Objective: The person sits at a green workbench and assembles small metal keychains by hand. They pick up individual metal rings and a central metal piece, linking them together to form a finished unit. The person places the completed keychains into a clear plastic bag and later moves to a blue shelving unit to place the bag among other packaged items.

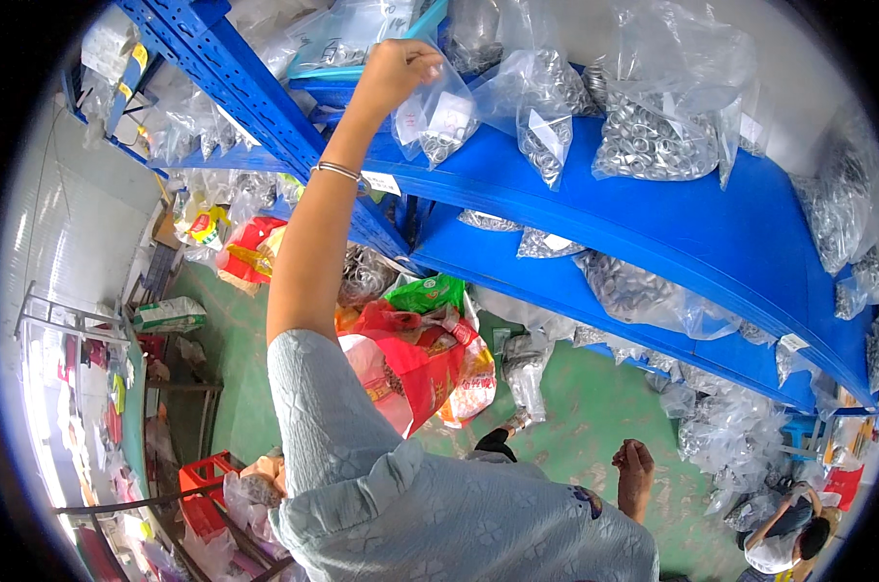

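My left arm, with a metal bracelet on its wrist, reaches up to the blue shelf (575, 199). My left hand (398, 70) is closed, pinching the top of a small clear plastic bag (441, 124). This bag has a paper slip inside and a few small metal parts at its bottom, and hangs at the shelf's front edge. Beside it stand a clear bag of metal rings (546, 126) and a larger bag of rings (657, 141). My right hand (635, 475) is low at my side, fingers curled together; whatever they may hold cannot be made out.
A light-blue tray (337, 71) with bagged items is behind my left hand. A blue upright post (255, 92) stands to the left. Red and white sacks (400, 364) lie on the green floor below. A person (783, 538) crouches at the lower right.
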### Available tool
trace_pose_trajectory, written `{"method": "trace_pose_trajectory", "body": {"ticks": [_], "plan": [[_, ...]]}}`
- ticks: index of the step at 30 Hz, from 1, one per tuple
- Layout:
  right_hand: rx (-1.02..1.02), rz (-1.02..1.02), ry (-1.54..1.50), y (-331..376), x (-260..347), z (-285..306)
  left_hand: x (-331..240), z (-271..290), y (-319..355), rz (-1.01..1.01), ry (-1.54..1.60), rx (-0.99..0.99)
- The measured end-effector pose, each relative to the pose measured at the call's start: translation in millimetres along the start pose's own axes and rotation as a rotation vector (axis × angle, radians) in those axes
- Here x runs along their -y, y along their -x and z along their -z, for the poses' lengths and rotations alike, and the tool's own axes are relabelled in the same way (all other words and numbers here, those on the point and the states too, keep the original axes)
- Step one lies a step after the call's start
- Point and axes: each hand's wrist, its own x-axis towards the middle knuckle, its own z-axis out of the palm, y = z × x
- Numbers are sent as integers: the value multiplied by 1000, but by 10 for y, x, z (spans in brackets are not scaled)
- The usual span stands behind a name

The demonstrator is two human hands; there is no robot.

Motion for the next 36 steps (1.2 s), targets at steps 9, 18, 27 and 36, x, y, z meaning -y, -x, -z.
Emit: {"method": "trace_pose_trajectory", "body": {"ticks": [9, 18, 27, 36], "plan": [[21, -2, -18, -29, -47, -19, 171, 16, -4, 292, 368, 212], [34, -19, -12, -25, -29, -97, 239, -166, -158, 423, -279, 724], [3, -1, -40, -63, -119, -88, 460, -536, -247, -66, -619, 724], [-36, -16, -6, -52, -76, -142, 859, -808, -291, 53, -698, 998]]}}
